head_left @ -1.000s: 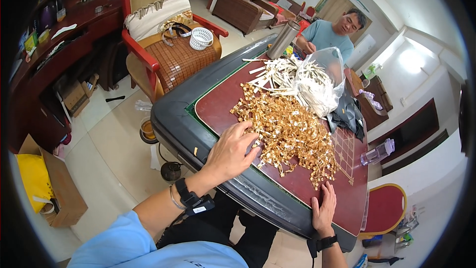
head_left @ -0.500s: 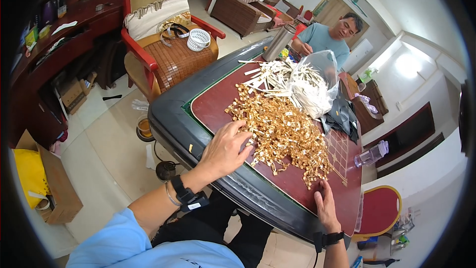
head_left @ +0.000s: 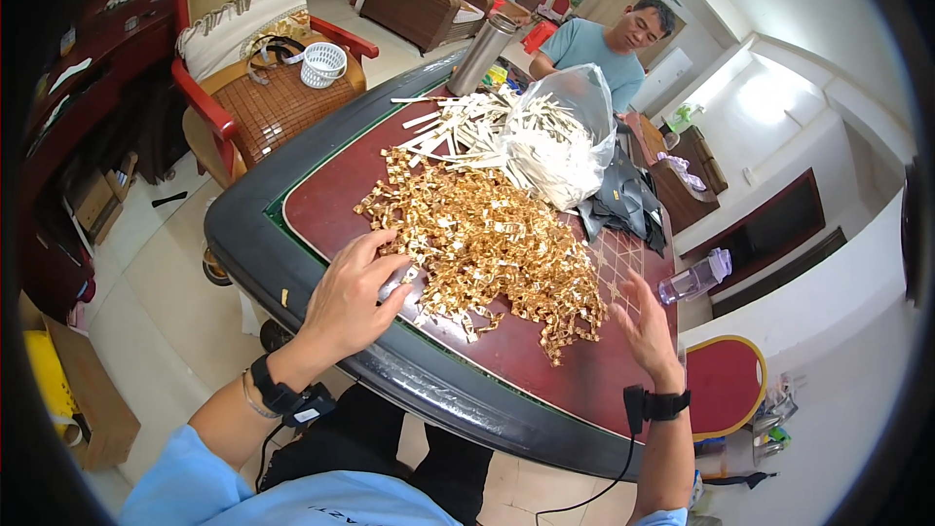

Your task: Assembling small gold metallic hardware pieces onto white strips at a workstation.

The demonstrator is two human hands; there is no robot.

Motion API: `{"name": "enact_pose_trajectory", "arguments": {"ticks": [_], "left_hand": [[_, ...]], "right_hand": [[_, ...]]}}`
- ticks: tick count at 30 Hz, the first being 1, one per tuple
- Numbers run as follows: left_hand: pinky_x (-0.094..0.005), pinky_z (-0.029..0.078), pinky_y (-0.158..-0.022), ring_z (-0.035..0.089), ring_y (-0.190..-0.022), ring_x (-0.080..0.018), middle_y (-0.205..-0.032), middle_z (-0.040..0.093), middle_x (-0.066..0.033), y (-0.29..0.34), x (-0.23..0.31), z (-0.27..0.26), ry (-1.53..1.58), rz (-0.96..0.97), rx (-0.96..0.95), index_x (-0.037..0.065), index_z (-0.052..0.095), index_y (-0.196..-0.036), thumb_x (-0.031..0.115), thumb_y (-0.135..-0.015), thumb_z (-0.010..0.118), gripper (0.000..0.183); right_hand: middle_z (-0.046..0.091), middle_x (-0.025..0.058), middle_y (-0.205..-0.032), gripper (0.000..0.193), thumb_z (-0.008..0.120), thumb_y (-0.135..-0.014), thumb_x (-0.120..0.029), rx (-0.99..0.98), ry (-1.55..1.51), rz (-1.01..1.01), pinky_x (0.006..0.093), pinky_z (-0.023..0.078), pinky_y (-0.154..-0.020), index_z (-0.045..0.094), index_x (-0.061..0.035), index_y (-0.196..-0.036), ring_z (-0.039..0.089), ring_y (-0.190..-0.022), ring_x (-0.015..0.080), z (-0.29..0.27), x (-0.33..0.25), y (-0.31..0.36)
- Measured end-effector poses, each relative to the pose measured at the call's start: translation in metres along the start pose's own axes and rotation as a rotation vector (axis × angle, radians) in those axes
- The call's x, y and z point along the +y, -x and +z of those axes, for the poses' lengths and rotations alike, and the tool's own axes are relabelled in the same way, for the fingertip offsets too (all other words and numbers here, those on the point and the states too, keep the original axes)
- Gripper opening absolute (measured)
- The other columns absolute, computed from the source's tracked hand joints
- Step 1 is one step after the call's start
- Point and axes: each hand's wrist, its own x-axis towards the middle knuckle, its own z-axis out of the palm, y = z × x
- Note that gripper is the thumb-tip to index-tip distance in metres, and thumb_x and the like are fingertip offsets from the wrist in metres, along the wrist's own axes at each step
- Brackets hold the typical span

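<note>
**Hands at the near edge of a heap of gold clips**

A wide heap of small gold clips [head_left: 482, 239] is spread over the red top of a dark-rimmed table [head_left: 292, 263]. The left hand [head_left: 353, 297] is laid palm down at the heap's 7 o'clock edge, fingers [head_left: 385, 258] spread and slightly curled over the nearest clips. Nothing is pinched or lifted by it; the posture suits raking or gathering loose pieces, so it is judged. The right hand [head_left: 648, 326] is held above the bare tabletop at the heap's 4 o'clock, open, fingers apart, with nothing held and apparently touching no clip. It seems poised to fence that side of the spread.

At the heap's 12 o'clock, white strips [head_left: 458, 127] are piled, partly under a clear bag [head_left: 565, 136], kept apart from the gold pieces as a separate stock. A steel flask [head_left: 484, 52] stands beyond them, and another person [head_left: 604, 44] is seated at the far side. A clear bottle [head_left: 693, 280] lies at 3 o'clock near the rim, out of the working area.
</note>
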Motion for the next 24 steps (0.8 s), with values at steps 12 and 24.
{"name": "enact_pose_trajectory", "arguments": {"ticks": [12,24], "left_hand": [[-0.0420,0.045,-0.097,0.055,-0.115,-0.0368,-0.127,0.056,-0.0193,-0.003,0.003,0.005,-0.061,-0.010,-0.041,0.001,0.067,-0.107,0.012,-0.078,0.072,0.032],[-0.0423,0.045,-0.096,0.055,-0.115,-0.0369,-0.127,0.056,-0.0196,-0.009,0.007,0.002,-0.111,-0.032,-0.068,0.001,0.066,-0.108,0.010,-0.077,0.072,0.033]], "right_hand": [[0.040,0.0184,-0.145,0.050,0.061,-0.093,-0.022,0.037,0.166,-0.185,0.0414,0.038,-0.108,0.044,-0.0046,-0.137,0.042,-0.132,0.0366,0.033,0.042,-0.075],[0.032,0.0186,-0.151,0.043,0.060,-0.092,-0.015,0.086,0.143,-0.282,0.0431,0.034,-0.111,0.048,-0.0041,-0.133,0.034,-0.137,0.0379,0.072,0.055,-0.133]]}}
